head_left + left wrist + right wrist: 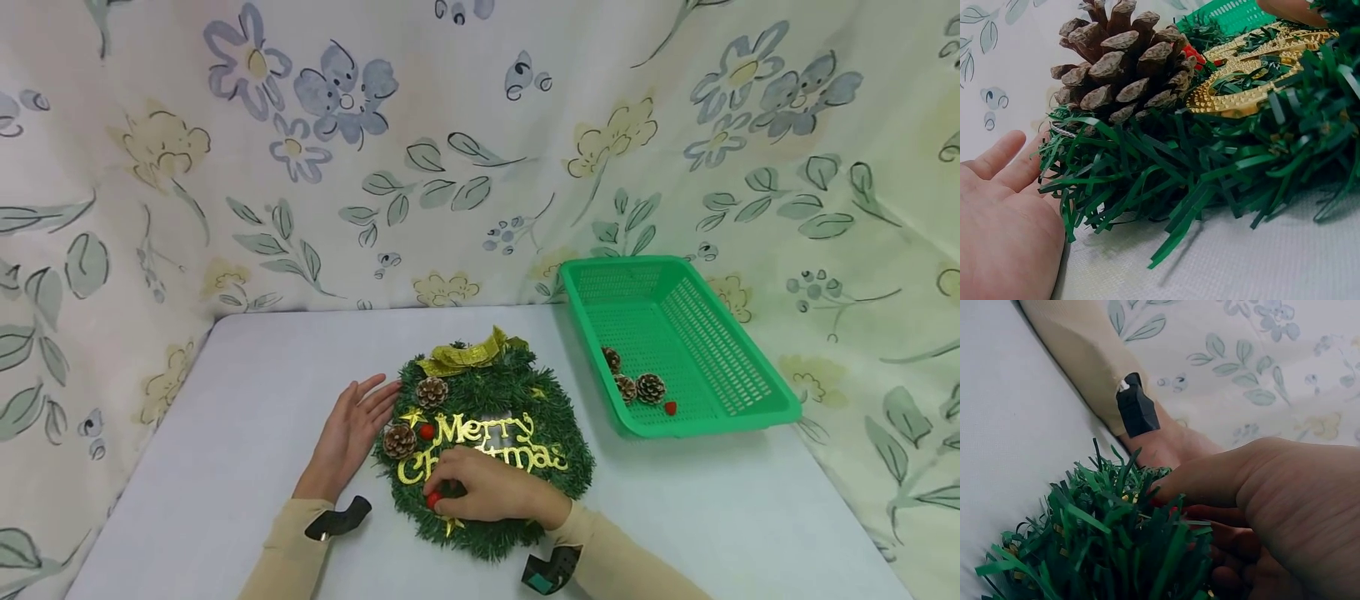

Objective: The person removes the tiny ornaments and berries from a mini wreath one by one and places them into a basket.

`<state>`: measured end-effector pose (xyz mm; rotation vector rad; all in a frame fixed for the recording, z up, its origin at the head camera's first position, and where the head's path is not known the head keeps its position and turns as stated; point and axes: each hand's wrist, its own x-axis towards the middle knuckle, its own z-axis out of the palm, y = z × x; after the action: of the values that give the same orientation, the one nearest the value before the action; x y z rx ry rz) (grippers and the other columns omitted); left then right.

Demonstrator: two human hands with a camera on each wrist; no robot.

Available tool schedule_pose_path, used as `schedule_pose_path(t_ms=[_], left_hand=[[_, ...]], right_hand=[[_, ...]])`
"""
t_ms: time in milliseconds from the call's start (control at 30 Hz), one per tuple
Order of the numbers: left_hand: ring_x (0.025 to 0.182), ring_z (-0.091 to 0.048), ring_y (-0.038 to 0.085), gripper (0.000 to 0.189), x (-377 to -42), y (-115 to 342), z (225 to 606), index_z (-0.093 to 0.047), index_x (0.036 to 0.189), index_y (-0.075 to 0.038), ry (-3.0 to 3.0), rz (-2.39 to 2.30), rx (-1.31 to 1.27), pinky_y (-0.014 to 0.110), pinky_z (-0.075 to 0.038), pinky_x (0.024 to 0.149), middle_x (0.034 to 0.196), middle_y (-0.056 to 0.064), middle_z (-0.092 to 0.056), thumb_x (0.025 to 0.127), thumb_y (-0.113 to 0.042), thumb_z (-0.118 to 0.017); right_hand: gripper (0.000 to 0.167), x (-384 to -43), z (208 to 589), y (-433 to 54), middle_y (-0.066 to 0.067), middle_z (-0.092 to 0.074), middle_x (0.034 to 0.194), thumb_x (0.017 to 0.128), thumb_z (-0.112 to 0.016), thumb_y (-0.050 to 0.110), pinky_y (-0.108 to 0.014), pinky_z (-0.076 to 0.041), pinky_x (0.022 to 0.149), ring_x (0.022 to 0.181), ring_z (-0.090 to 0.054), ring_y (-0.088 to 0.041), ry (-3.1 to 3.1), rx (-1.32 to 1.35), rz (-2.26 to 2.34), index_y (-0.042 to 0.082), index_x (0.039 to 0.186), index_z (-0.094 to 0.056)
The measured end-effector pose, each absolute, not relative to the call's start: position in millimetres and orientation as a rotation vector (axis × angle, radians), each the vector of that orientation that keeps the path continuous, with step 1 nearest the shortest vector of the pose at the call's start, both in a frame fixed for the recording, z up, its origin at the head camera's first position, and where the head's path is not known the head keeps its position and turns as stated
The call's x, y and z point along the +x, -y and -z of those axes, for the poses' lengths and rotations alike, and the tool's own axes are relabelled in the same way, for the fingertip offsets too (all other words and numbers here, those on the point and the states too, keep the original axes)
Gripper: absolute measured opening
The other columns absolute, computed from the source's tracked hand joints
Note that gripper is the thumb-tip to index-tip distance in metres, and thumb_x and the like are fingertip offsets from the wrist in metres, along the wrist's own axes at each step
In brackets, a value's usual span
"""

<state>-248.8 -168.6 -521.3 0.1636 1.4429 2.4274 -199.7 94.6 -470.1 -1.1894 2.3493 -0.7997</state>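
A green tinsel wreath [558,412] lies on the table, with gold "Merry Christmas" lettering [542,457] across its middle and a gold bow [465,358] at the top. My right hand [491,492] pinches a small red berry [433,499] between thumb and fingers at the wreath's lower left. In the right wrist view, tinsel hides most of that berry. With palm turned up and fingers extended, my left hand [348,437] rests at the wreath's left edge. Beside it sit two pinecones [400,441], a gold star [412,417] and another red berry [427,431] on the wreath.
To the right stands a green plastic basket [720,425], holding several pinecones [650,388] and a red berry [671,408]. A white cloth covers the table [247,400]. Floral curtain [465,233] hangs behind and at both sides.
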Motion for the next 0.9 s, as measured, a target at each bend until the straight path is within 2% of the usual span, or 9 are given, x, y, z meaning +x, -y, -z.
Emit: schedule_pose_path(t_ms=[433, 900], left_hand=[[0.158, -0.014, 0.032, 0.072, -248.7, 168.3, 520.8, -0.008, 0.163, -0.005, -1.455, -2.427, 0.159, 0.017, -0.043, 0.111, 0.169, 0.023, -0.015, 0.111, -0.052, -0.021], [0.159, -0.013, 0.031, 0.071, -249.5, 167.4, 519.9, -0.007, 0.163, -0.006, -1.435, -2.424, 0.139, 0.018, -0.042, 0.113, 0.169, 0.022, -0.015, 0.111, -0.052, -0.021]], right_hand=[[0.018, -199.9, 469.6, -93.5, 0.009, -0.062, 0.1, 0.097, -0.069, 0.024, -0.014, -0.042, 0.074, 0.083, -0.049, -0.002, -2.357, -1.161, 0.797, 0.02, 0.114, -0.075], [0.018, -199.6, 471.0, -94.8, 0.01, -0.063, 0.104, 0.098, -0.068, 0.025, -0.013, -0.044, 0.078, 0.089, -0.051, -0.001, -2.342, -1.155, 0.802, 0.02, 0.115, -0.074]])
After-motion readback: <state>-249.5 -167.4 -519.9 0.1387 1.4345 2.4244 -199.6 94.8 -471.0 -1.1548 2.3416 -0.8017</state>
